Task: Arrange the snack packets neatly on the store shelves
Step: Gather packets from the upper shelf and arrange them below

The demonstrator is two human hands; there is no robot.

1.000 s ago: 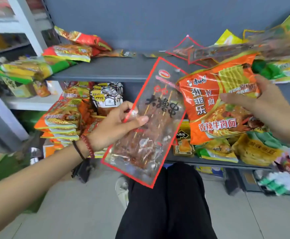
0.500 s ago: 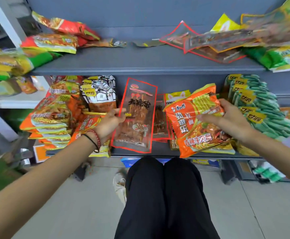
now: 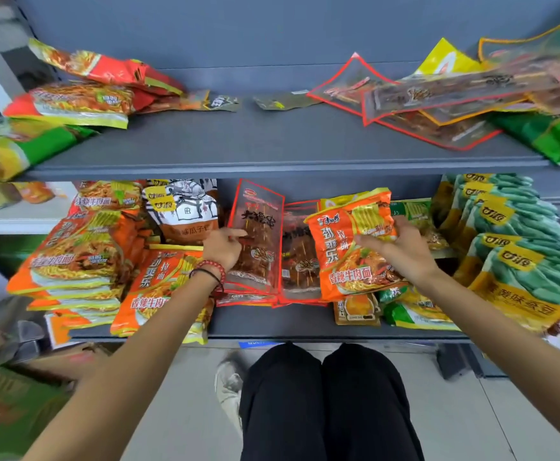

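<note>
My left hand (image 3: 222,248) pinches the left edge of a clear red-bordered skewer snack packet (image 3: 258,234), which stands tilted over a pile of like packets (image 3: 300,257) on the lower shelf (image 3: 292,322). My right hand (image 3: 396,247) grips an orange noodle packet (image 3: 348,242) by its right edge, held upright above the lower shelf, right of the red-bordered pile. More orange noodle packets (image 3: 82,257) lie stacked at the lower shelf's left.
The upper shelf (image 3: 272,144) carries loose noodle packets (image 3: 82,101) at left and scattered red-bordered packets (image 3: 431,104) at right. Green bean snack bags (image 3: 518,247) fill the lower right. White seed bags (image 3: 185,211) stand behind the left stacks. My black-trousered knees (image 3: 325,400) are below.
Both hands moved down and forward from in front of the upper shelf to the lower shelf, carrying their packets. The red-bordered packet now reaches the pile of like packets.
</note>
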